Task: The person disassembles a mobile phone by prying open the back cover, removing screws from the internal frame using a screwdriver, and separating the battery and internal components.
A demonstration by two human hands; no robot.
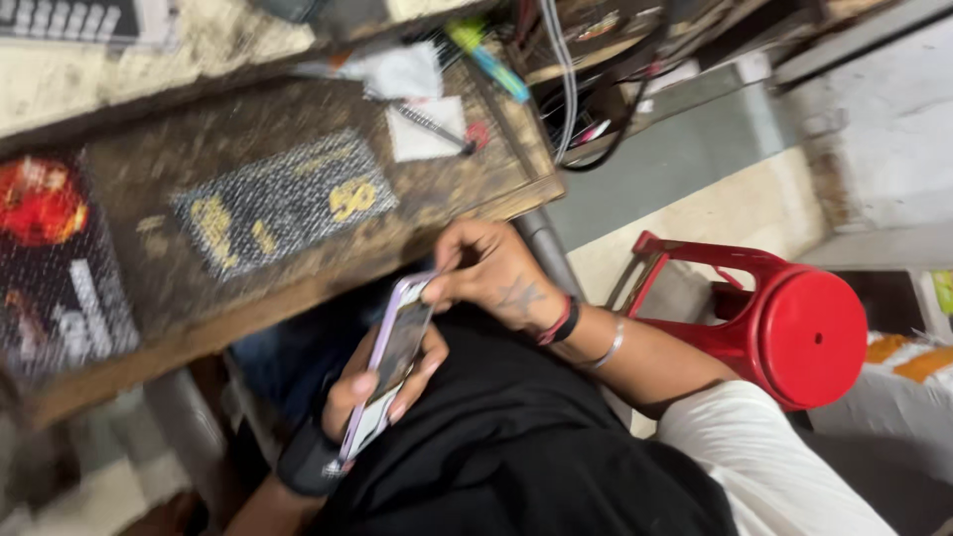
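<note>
A smartphone (395, 349) in a pale lilac case lies slanted over my lap, below the edge of the wooden workbench (298, 268). My left hand (377, 382) grips it from below, thumb and fingers wrapped around its sides; a black band sits on that wrist. My right hand (491, 273) pinches the phone's top end with its fingertips. Red and black bands and a thin metal bangle circle the right wrist. The whole frame is motion-blurred.
A dark bubble-textured pouch (283, 199) with yellow marks lies on the bench, beside white paper scraps (427, 129) and a screwdriver (491, 60). A red plastic stool (784, 318) lies tipped at my right. Cables (576, 89) hang behind the bench. Dark cloth (516, 447) covers my lap.
</note>
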